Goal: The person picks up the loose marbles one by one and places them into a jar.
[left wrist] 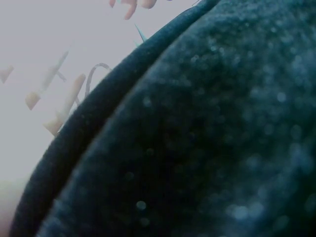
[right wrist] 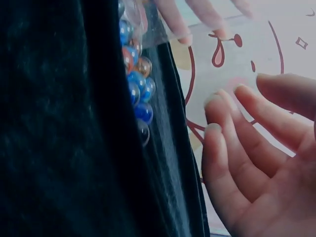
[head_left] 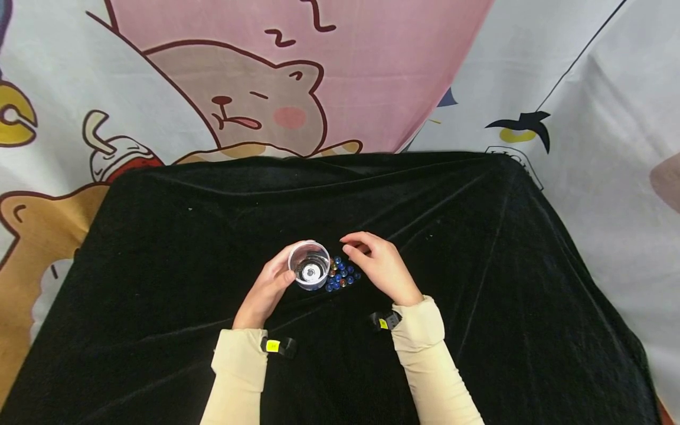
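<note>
At the middle of the desk (head_left: 175, 265), the left hand (head_left: 268, 288) holds a clear cup (head_left: 309, 267), its fingers wrapped round the side and its thumb against the near wall. The marbles (head_left: 343, 273) lie clustered just right of the cup. Above and beside them, the right hand (head_left: 385, 267) leans in leftward from a slanting forearm, its fingers loosely bent, the thumb apart from the forefinger.
</note>
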Demonstrator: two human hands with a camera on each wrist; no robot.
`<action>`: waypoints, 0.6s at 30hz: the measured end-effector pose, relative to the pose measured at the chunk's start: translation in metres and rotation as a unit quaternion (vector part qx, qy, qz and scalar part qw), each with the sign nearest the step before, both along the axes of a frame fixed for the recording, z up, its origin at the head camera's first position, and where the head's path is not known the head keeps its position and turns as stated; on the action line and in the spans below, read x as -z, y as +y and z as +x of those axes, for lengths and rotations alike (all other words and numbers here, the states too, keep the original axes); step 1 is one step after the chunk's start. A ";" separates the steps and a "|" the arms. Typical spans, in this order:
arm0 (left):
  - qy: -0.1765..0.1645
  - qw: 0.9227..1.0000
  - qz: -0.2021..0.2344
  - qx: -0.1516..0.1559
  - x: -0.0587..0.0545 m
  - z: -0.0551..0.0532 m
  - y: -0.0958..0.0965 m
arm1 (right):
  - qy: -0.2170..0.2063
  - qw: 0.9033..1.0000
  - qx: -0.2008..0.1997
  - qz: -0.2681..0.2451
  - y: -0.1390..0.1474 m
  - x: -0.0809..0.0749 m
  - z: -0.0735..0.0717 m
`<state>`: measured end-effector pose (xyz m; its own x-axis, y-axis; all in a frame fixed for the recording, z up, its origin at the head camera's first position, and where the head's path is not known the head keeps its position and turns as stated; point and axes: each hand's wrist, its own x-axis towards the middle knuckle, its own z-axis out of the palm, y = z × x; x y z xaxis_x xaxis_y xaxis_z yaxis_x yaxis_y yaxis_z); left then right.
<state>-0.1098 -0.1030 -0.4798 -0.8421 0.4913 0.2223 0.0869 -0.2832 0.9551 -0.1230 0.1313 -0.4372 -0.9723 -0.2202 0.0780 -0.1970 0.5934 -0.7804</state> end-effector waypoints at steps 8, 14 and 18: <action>0.000 1.000 -0.006 -0.004 0.000 -0.001 0.001 | -0.056 0.998 -0.001 0.026 0.005 0.002 -0.001; 0.013 1.000 -0.007 -0.006 -0.001 -0.001 0.002 | -0.087 0.995 -0.022 0.049 0.007 0.006 -0.002; 0.020 1.000 -0.006 -0.006 -0.007 0.001 0.003 | -0.098 0.993 -0.038 0.062 0.006 0.009 -0.002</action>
